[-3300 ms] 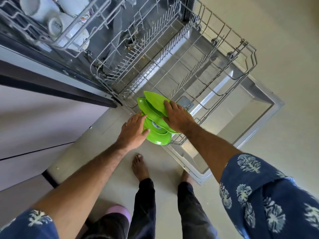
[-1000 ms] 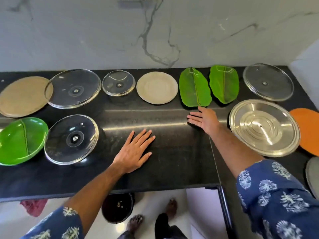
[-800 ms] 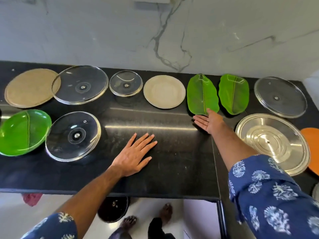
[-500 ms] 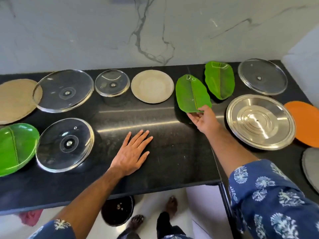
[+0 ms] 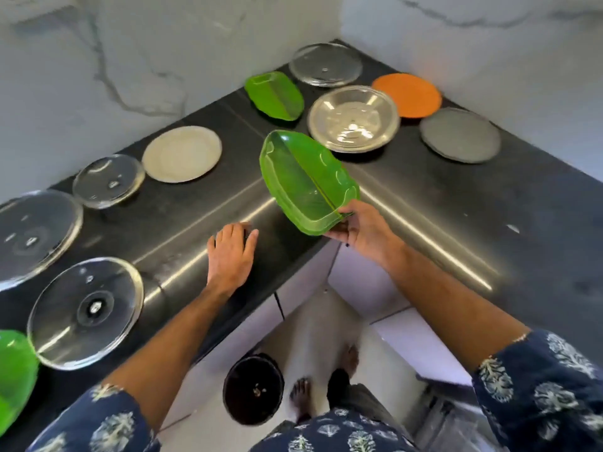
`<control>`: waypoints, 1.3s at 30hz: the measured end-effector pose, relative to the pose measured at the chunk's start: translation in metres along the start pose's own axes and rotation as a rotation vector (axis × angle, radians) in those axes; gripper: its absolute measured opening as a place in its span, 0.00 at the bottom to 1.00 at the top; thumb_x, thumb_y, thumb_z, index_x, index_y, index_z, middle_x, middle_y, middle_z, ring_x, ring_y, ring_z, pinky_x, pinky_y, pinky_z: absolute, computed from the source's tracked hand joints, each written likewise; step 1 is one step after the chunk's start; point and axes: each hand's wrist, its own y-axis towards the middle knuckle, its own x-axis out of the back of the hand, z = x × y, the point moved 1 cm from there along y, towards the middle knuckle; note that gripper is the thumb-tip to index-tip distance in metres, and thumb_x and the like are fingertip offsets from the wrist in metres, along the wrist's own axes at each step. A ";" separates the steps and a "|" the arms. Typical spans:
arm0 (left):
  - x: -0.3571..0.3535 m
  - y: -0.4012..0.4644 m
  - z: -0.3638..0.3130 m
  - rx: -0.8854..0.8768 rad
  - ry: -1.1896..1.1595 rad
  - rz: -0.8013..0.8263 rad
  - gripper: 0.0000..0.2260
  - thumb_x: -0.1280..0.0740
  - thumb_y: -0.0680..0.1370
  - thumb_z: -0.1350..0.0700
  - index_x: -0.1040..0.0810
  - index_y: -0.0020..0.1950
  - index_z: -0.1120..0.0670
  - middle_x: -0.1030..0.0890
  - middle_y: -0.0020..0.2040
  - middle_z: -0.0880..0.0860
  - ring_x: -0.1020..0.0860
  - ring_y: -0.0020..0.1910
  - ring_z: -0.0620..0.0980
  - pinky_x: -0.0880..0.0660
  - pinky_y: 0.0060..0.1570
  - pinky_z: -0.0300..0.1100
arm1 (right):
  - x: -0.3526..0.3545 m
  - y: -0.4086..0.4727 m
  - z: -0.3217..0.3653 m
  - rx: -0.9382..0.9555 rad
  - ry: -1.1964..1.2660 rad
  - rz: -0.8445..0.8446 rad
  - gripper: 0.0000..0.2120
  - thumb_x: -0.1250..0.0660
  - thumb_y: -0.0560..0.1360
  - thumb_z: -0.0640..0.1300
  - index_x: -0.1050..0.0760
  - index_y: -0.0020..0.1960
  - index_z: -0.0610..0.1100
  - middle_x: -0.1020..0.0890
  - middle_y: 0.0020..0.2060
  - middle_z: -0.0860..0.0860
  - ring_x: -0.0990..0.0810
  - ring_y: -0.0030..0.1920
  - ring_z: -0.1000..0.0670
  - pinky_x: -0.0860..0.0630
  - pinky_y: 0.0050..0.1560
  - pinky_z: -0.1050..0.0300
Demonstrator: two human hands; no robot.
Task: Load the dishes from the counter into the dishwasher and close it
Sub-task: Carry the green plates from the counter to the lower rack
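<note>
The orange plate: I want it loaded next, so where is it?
In the head view the orange plate lies far right on the counter, in the corner, between the steel plate and the grey plate.

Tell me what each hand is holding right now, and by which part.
The right hand pinches the green leaf-shaped plate by its near end rim. The left hand holds nothing; it rests on the counter.

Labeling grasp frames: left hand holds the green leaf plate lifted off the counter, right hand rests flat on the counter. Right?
Hands are swapped. In the head view the right hand pinches the green leaf plate by its near edge, lifted off the counter, and the left hand rests flat on the counter. The rest holds.
</note>
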 end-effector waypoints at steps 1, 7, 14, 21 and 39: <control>0.000 -0.006 -0.018 -0.066 -0.158 0.013 0.25 0.53 0.81 0.36 0.26 0.64 0.49 0.25 0.61 0.48 0.27 0.64 0.51 0.36 0.66 0.49 | 0.012 -0.020 -0.005 0.024 0.007 -0.019 0.16 0.44 0.76 0.32 0.27 0.61 0.38 0.18 0.46 0.40 0.16 0.40 0.44 0.16 0.41 0.47; -0.020 -0.050 -0.156 0.036 -1.245 0.503 0.18 0.42 0.81 0.43 0.25 0.61 0.55 0.18 0.49 0.54 0.19 0.44 0.51 0.21 0.43 0.46 | 0.098 -0.132 -0.052 0.133 0.100 -0.152 0.14 0.44 0.76 0.31 0.26 0.59 0.38 0.16 0.42 0.42 0.15 0.36 0.45 0.17 0.36 0.51; -0.077 -0.154 -0.230 -0.157 -1.128 0.776 0.13 0.39 0.82 0.66 0.29 0.66 0.59 0.15 0.48 0.46 0.17 0.42 0.41 0.21 0.34 0.37 | 0.192 -0.265 -0.126 0.210 0.110 -0.355 0.10 0.41 0.77 0.29 0.25 0.56 0.37 0.14 0.41 0.40 0.14 0.38 0.43 0.16 0.44 0.45; -0.125 -0.329 -0.259 -0.351 -0.817 1.192 0.11 0.37 0.81 0.66 0.29 0.61 0.55 0.15 0.42 0.46 0.18 0.35 0.44 0.21 0.27 0.42 | 0.253 -0.430 -0.261 0.233 0.168 -0.591 0.11 0.35 0.78 0.32 0.22 0.58 0.41 0.13 0.42 0.47 0.14 0.39 0.49 0.16 0.39 0.53; -0.264 -0.564 -0.284 -0.810 0.073 1.406 0.12 0.36 0.82 0.63 0.24 0.65 0.61 0.20 0.61 0.61 0.22 0.58 0.56 0.27 0.58 0.44 | 0.391 -0.601 -0.492 -0.200 -0.112 -1.242 0.10 0.41 0.78 0.40 0.23 0.56 0.41 0.18 0.54 0.40 0.21 0.50 0.42 0.28 0.49 0.55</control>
